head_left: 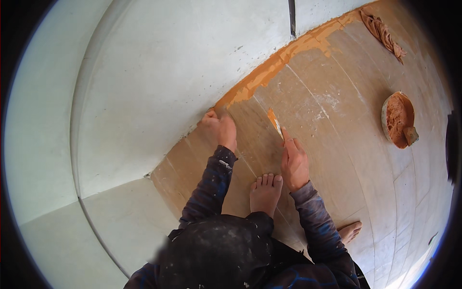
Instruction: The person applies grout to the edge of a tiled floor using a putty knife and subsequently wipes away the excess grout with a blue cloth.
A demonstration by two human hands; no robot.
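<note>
My right hand (295, 164) holds a putty knife (275, 120) just above the wooden floor, index finger stretched along it. Orange paste coats the narrow blade. My left hand (223, 131) is closed low at the foot of the white wall, its fingertips against the joint between wall and floor. Something grey and blurred shows beside those fingers, too indistinct to name. From there a rough band of orange paste (262, 77) runs along the joint toward the far right, with ragged edges spread onto the floor.
On the right a round bowl (398, 115) of reddish-brown paste stands with a small block-like piece at its rim. A twisted brown cloth (382, 34) lies farther back. White panels (120, 106) rise along the left. My bare foot (265, 192) stands between my arms.
</note>
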